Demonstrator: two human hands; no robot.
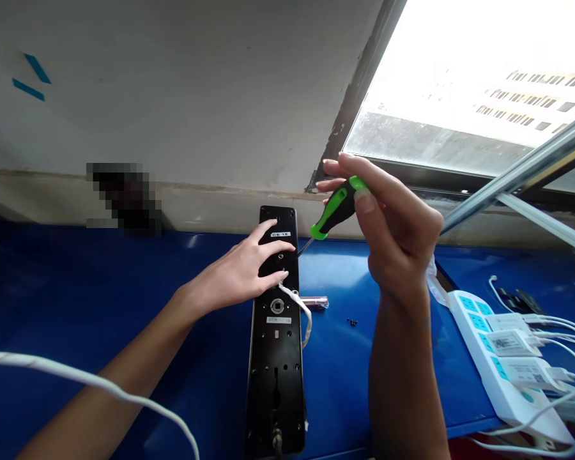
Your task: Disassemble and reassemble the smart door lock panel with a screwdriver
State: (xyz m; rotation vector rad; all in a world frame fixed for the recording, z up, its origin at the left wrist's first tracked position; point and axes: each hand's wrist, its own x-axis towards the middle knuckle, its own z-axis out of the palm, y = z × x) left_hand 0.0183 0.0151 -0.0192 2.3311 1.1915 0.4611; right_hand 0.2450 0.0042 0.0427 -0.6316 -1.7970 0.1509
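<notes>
A long black door-lock panel lies lengthwise on the blue table, with a white cable coming out near its middle. My left hand rests flat on the panel's upper part, fingers spread. My right hand is raised above the table and pinches a green and black screwdriver by its handle. The screwdriver's tip points down-left at the panel's right edge, close to my left fingertips.
A small metal cylinder and a few tiny black screws lie right of the panel. A white power strip with plugged chargers and white cables sits at the right. A white cable crosses the lower left. The wall and window stand behind.
</notes>
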